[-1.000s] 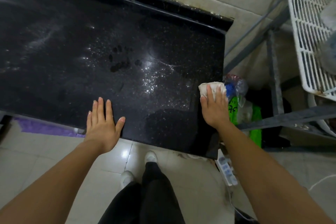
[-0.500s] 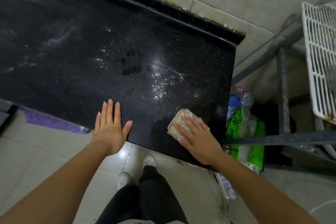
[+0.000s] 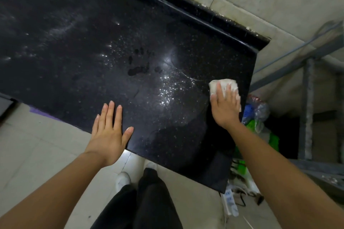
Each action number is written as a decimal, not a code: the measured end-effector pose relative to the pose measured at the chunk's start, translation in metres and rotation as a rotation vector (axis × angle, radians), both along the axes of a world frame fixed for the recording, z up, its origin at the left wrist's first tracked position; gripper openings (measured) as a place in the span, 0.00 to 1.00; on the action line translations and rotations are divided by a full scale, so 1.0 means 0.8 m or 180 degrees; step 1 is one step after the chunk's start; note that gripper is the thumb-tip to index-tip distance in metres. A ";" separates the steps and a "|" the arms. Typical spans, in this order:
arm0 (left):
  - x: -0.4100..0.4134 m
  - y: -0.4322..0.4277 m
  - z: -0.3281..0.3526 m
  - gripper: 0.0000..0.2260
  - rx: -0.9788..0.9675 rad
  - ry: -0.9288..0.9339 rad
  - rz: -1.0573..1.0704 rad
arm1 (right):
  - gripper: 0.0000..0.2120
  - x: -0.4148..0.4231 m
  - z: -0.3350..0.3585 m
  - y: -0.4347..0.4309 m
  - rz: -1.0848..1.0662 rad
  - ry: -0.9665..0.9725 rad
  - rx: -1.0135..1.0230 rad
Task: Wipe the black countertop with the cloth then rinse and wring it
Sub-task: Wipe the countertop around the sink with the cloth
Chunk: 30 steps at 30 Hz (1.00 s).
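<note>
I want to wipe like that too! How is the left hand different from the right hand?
The left hand lies bare on the black countertop, with nothing under it; the right hand presses a pale cloth. The left hand is by the front edge; the right hand is near the countertop's right end. Both are flat, with straight fingers.
</note>
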State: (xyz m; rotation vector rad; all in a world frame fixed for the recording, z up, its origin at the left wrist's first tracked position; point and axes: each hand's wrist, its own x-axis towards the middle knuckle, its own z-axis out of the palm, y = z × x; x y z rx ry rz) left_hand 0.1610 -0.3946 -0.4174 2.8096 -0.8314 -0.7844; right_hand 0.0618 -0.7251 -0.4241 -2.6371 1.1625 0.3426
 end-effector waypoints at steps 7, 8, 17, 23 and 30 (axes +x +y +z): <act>0.000 -0.003 0.009 0.30 0.0028 0.0087 -0.0008 | 0.27 -0.058 -0.006 0.136 0.1863 -0.0178 0.0071; 0.000 -0.003 0.010 0.30 0.0037 0.0103 -0.0006 | 0.25 -0.067 -0.006 0.139 0.2168 -0.0174 0.0117; 0.002 -0.002 0.006 0.32 0.0080 0.0127 0.0031 | 0.29 -0.031 -0.001 0.026 0.1634 -0.0158 -0.0091; 0.004 -0.004 0.009 0.30 0.0172 0.0259 0.0038 | 0.26 0.070 -0.003 -0.016 0.0396 -0.0068 0.0182; 0.006 -0.003 0.008 0.31 0.0190 0.0288 0.0008 | 0.28 0.067 -0.005 0.039 0.1168 -0.0024 0.0089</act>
